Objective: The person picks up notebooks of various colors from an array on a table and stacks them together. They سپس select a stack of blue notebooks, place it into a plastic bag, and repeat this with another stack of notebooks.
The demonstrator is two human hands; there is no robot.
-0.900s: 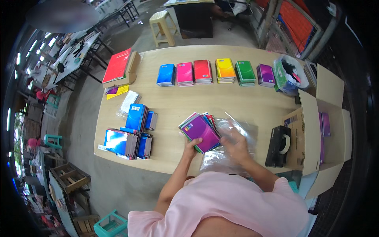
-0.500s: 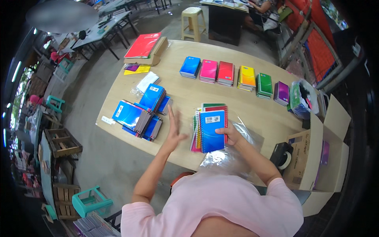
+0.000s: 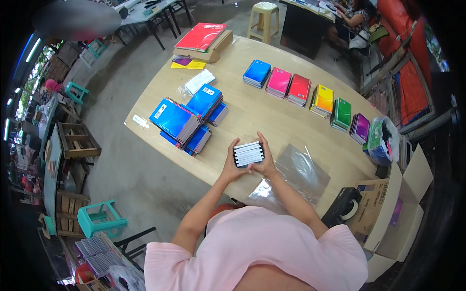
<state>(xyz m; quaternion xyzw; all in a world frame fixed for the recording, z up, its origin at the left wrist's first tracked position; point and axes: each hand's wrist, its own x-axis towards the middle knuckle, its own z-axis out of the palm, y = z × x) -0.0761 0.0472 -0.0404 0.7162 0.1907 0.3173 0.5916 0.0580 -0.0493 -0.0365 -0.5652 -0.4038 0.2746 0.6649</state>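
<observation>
Left grip [image 3: 232, 167] and right grip [image 3: 265, 165] clamp a notebook bundle [image 3: 249, 154] at frame centre.
Squeezing both sides likely keeps its edges aligned.

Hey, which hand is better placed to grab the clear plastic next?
Probably your right hand: it's nearer the clear plastic. Your left hand is beyond the notebooks, which both hands hold.

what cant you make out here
In the head view:
Held notebooks: covers mostly turned away; left hand and right hand hide the sides.
Purple item in the carton: partly hidden by a carton flap.
Seated person: partly cut off by the upper edge.
Plastic bag: what it holds is too small to name.
</observation>
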